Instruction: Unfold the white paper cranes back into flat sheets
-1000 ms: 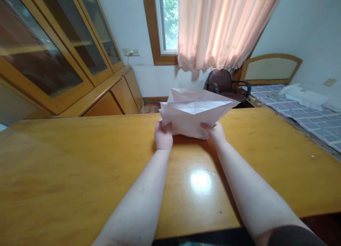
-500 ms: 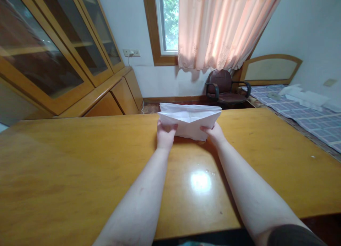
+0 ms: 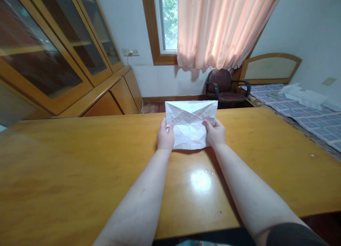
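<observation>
A white sheet of paper (image 3: 189,127), creased with crossing diagonal folds, is held up over the far half of the wooden table (image 3: 106,175). My left hand (image 3: 165,136) grips its left edge, thumb on the near face and the other fingers mostly hidden behind. At the right edge, my right hand (image 3: 215,133) pinches the paper the same way. The paper's upper part leans toward the far edge of the table, with a shallow V-shaped fold along the top.
Beyond the table stand a brown armchair (image 3: 223,84) and a bed (image 3: 298,111) with a checked cover. A glass-door cabinet (image 3: 87,58) lines the left wall. A pink curtain (image 3: 213,29) hangs partly over the window (image 3: 169,22).
The paper has opened out from a folded, layered shape, and its creased face now shows toward me. Both hands have turned slightly and keep hold of its sides.
</observation>
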Motion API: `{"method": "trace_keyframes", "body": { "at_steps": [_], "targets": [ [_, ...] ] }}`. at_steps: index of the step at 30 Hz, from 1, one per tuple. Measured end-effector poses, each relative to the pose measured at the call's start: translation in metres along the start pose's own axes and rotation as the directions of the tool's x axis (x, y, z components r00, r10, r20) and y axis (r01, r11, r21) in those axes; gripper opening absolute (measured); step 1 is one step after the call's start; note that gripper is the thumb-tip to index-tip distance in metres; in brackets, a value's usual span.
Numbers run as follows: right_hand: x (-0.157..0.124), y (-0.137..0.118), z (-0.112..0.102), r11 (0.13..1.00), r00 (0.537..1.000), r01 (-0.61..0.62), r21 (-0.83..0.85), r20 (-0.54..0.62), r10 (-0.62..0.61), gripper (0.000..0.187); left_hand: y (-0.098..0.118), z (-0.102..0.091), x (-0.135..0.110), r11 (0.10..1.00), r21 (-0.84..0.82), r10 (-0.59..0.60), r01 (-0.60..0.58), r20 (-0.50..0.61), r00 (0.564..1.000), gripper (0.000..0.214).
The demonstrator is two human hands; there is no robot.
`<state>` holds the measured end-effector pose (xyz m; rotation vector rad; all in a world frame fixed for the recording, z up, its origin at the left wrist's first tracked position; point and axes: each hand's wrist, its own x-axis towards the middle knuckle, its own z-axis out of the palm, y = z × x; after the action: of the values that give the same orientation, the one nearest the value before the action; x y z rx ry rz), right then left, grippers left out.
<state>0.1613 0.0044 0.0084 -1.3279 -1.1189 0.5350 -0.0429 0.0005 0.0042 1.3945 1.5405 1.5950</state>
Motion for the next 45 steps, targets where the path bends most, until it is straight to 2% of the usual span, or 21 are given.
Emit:
{"method": "trace_keyframes", "body": {
  "at_steps": [3,5,8,9,10,12,13,15,16,18,21,24,28,30,31,32,33,34,36,40,45],
  "targets": [
    [0.004,0.006,-0.002,0.962,0.998,-0.021,-0.274,0.059,0.038,0.043,-0.002,0.000,-0.002,0.991,0.127,-0.053,0.047,0.043,0.998,0.060],
    [0.006,0.010,-0.004,0.863,0.989,-0.036,-0.504,0.104,0.101,0.058,-0.006,0.000,-0.003,0.968,0.228,-0.129,0.106,0.087,0.988,0.066],
    [0.005,0.011,-0.003,0.721,0.962,0.166,-0.673,0.270,0.030,0.068,-0.015,0.000,-0.004,0.953,0.287,-0.154,0.100,0.174,0.973,0.060],
    [0.002,0.009,-0.002,0.691,0.922,0.298,-0.659,0.385,-0.031,0.063,-0.017,0.000,-0.004,0.956,0.280,-0.142,0.082,0.200,0.969,0.056],
    [-0.002,0.007,0.001,0.665,0.852,0.434,-0.608,0.517,-0.083,0.057,-0.020,0.001,-0.005,0.959,0.277,-0.131,0.067,0.221,0.966,0.054],
    [-0.013,0.002,0.009,0.640,0.646,0.629,-0.441,0.755,-0.114,0.050,-0.022,0.001,-0.005,0.952,0.301,-0.127,0.046,0.255,0.959,0.053],
    [-0.019,0.000,0.014,0.643,0.561,0.661,-0.387,0.824,-0.081,0.051,-0.022,0.002,-0.005,0.944,0.327,-0.124,0.030,0.270,0.955,0.054],
    [-0.031,-0.002,0.024,0.631,0.482,0.674,-0.384,0.876,0.018,0.054,-0.021,0.002,-0.005,0.925,0.380,-0.105,-0.020,0.304,0.947,0.051],
    [-0.036,-0.003,0.028,0.621,0.487,0.667,-0.411,0.872,0.055,0.056,-0.020,0.002,-0.006,0.916,0.398,-0.094,-0.043,0.318,0.943,0.049],
    [-0.040,-0.001,0.035,0.596,0.550,0.635,-0.492,0.829,0.098,0.061,-0.019,0.001,-0.006,0.905,0.421,-0.085,-0.068,0.333,0.939,0.045],
    [-0.037,0.004,0.038,0.552,0.691,0.539,-0.637,0.708,0.143,0.072,-0.018,0.001,-0.006,0.901,0.430,-0.094,-0.064,0.337,0.937,0.046],
    [-0.028,0.011,0.037,0.490,0.843,0.350,-0.798,0.496,0.206,0.088,-0.019,0.000,-0.007,0.905,0.421,-0.089,-0.059,0.323,0.942,0.045],
    [-0.022,0.013,0.035,0.437,0.914,0.250,-0.864,0.360,0.188,0.094,-0.019,0.001,-0.007,0.869,0.486,-0.095,-0.097,0.356,0.930,0.046],
    [-0.028,0.008,0.035,0.428,0.894,0.351,-0.833,0.434,0.112,0.083,-0.018,0.001,-0.007,0.844,0.522,-0.106,-0.119,0.381,0.919,0.048],
    [-0.033,0.005,0.035,0.432,0.849,0.448,-0.783,0.524,0.068,0.077,-0.017,0.001,-0.006,0.836,0.535,-0.111,-0.125,0.387,0.915,0.049],
    [-0.039,0.002,0.035,0.444,0.759,0.572,-0.690,0.650,0.032,0.071,-0.016,0.001,-0.006,0.828,0.546,-0.118,-0.129,0.393,0.912,0.050],
    [-0.044,-0.001,0.035,0.458,0.639,0.681,-0.572,0.769,0.011,0.068,-0.016,0.001,-0.006,0.822,0.554,-0.124,-0.133,0.401,0.908,0.051],
    [-0.049,-0.003,0.033,0.469,0.549,0.737,-0.486,0.836,0.004,0.068,-0.015,0.000,-0.006,0.817,0.560,-0.130,-0.137,0.410,0.903,0.052],
    [-0.056,-0.005,0.028,0.477,0.478,0.768,-0.428,0.878,0.018,0.072,-0.014,0.000,-0.006,0.806,0.573,-0.144,-0.146,0.430,0.891,0.054],
    [-0.058,-0.001,0.009,0.468,0.472,0.762,-0.448,0.878,0.072,0.087,-0.010,-0.001,-0.006,0.772,0.617,-0.188,-0.153,0.452,0.872,0.055],
    [-0.055,0.009,-0.019,0.440,0.571,0.696,-0.567,0.809,0.139,0.113,-0.006,-0.003,-0.005,0.768,0.623,-0.205,-0.149,0.459,0.864,0.055]
  ]
}}
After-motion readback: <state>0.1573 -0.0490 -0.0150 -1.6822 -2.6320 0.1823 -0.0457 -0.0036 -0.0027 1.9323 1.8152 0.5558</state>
